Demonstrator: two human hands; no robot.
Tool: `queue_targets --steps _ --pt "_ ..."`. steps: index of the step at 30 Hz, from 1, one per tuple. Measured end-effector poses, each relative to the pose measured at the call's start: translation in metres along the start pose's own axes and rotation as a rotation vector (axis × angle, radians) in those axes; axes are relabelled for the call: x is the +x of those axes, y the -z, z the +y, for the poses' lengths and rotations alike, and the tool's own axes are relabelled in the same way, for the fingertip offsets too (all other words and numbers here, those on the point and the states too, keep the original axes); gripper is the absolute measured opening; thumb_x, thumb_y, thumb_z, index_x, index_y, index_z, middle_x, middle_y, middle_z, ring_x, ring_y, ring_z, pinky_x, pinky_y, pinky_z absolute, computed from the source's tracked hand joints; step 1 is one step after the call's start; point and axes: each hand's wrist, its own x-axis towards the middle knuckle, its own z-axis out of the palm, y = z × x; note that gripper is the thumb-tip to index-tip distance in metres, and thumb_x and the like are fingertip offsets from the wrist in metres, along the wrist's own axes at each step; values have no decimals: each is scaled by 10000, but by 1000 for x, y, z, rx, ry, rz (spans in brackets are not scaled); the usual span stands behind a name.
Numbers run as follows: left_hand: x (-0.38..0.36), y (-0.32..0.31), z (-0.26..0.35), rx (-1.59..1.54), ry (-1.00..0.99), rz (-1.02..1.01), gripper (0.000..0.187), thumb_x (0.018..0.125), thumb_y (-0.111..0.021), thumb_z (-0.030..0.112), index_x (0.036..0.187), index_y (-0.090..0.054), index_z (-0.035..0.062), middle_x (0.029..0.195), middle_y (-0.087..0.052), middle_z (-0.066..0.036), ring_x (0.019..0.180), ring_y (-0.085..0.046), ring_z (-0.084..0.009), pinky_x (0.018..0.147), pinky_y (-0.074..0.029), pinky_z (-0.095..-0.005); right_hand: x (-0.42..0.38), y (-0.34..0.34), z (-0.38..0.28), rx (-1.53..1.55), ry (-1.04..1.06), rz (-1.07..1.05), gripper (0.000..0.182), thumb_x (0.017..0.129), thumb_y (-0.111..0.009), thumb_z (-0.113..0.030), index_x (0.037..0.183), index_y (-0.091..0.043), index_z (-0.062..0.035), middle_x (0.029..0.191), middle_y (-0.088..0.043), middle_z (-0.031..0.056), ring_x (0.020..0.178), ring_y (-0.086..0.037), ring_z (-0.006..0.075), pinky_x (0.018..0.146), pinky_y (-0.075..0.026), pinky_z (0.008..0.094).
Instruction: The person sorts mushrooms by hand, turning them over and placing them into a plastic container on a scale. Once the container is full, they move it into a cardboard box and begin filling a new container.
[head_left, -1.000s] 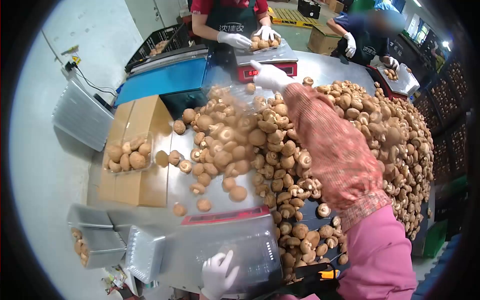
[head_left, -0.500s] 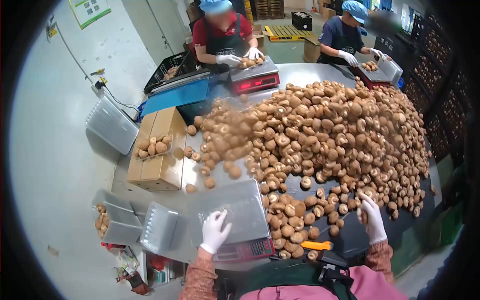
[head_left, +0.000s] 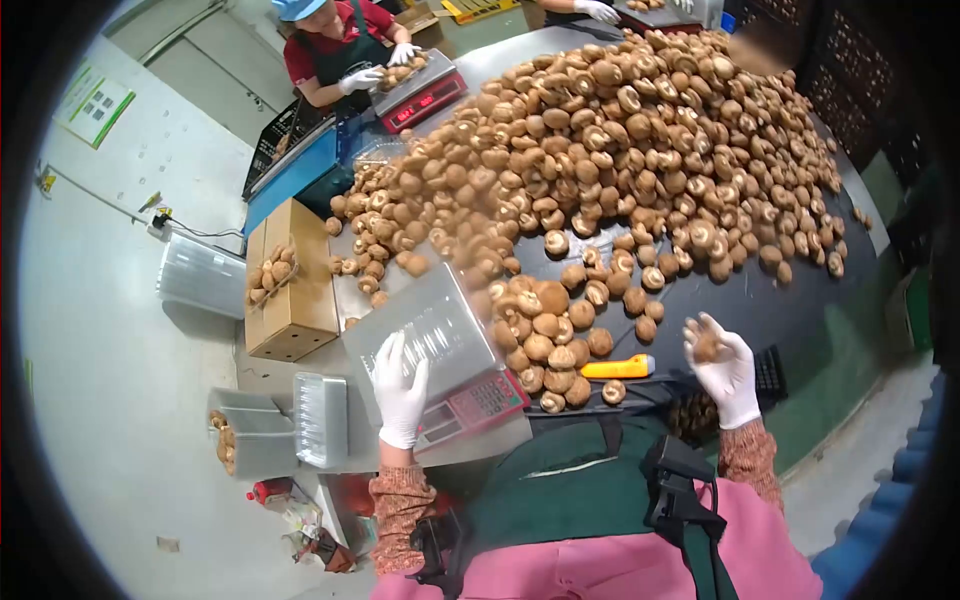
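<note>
My right hand (head_left: 726, 378), in a white glove, is raised near the front edge of the table with its fingers curled round a brown mushroom (head_left: 705, 347). My left hand (head_left: 400, 398), also gloved, has its fingers spread and overlaps the left side of the scale (head_left: 470, 405). On the metal plate of that scale, clear plastic (head_left: 428, 343) catches the light. Between my hands lies a small group of loose mushrooms (head_left: 540, 347) beside a yellow-orange tool (head_left: 618, 367). The large mushroom heap (head_left: 640, 130) rises behind them.
A cardboard box (head_left: 300, 305) bearing a pack of mushrooms (head_left: 271, 274) stands at left. Stacked clear trays (head_left: 321, 420) sit nearer me. Across the table a person (head_left: 340, 50) handles mushrooms on another scale (head_left: 424, 100). A black crate (head_left: 768, 375) is at the right front edge.
My view has tipped down and shifted. My right hand has drawn back from the heap's edge with a mushroom. My left hand stays by the scale, its fingers now pointing more upward.
</note>
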Motion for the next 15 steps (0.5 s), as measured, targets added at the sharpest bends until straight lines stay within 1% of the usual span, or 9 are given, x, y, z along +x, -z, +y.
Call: queue_targets --steps 1,4,6,8,10,11,12,14,15 --pt "3 -2 16 -82 -15 16 518 844 -741 60 1338 -592 9 1303 -611 -182 1208 -585 -339 1045 -457 -416 2 -9 10 -130 48 -22 431 911 -627 -89 1320 -532 5 1272 -597 178 1158 -616 294 1012 -507 387" --pt "7 -17 80 -337 -37 -100 509 846 -747 65 1332 -603 19 1287 -628 -166 1165 -619 -298 1000 -491 -371 16 -39 32 -470 64 -123 469 885 -661 -14 1326 -504 9 1303 -581 172 1198 -604 274 1052 -481 388" --pt "5 -37 112 -511 -66 -237 493 868 -735 62 1342 -600 28 1304 -626 -139 1122 -637 -238 957 -511 -335 27 -61 55 -748 179 -172 473 869 -710 1 1298 -513 -1 1274 -586 161 1174 -609 251 1025 -495 364" --pt "1 -47 144 -762 67 -413 503 910 -708 57 1389 -559 22 1315 -622 -131 1116 -631 -202 962 -503 -315 24 -91 74 -856 278 -274 441 852 -762 -16 1235 -544 -10 1205 -606 115 1127 -616 195 983 -502 316" --pt "-4 -52 173 -1235 376 -527 528 943 -672 41 1441 -499 10 1321 -610 -123 1120 -616 -173 960 -501 -306 21 -105 83 -1182 409 -399 500 828 -790 -6 1254 -531 -27 1219 -583 75 1163 -579 159 987 -491 292" --pt "-4 -51 185 -1280 381 -499 530 978 -636 61 1472 -453 0 1311 -599 -117 1107 -599 -145 937 -500 -280 23 -106 87 -1325 575 -487 504 800 -824 -19 1229 -558 -26 1188 -600 73 1126 -599 163 963 -501 293" --pt "-7 -53 184 -1335 567 -569 504 1008 -609 114 1471 -450 -6 1281 -600 -100 1093 -585 -121 913 -506 -266 20 -114 90 -1392 706 -473 486 794 -839 -56 1208 -586 -22 1138 -622 95 1070 -625 188 925 -513 305" --pt "-16 -59 179 -1330 611 -583 492 1028 -586 163 1469 -449 -6 1252 -603 -90 1087 -584 -118 900 -512 -274 26 -113 88 -1486 793 -520 497 779 -854 -83 1199 -597 -16 1099 -634 116 1022 -643 223 892 -520 322" --pt "-21 -66 172 -1452 676 -594 492 1028 -584 177 1459 -453 -21 1242 -607 -83 1073 -604 -130 897 -526 -302 32 -108 91 -1477 833 -554 513 766 -865 -103 1196 -597 -17 1107 -630 131 1006 -644 257 876 -522 339"
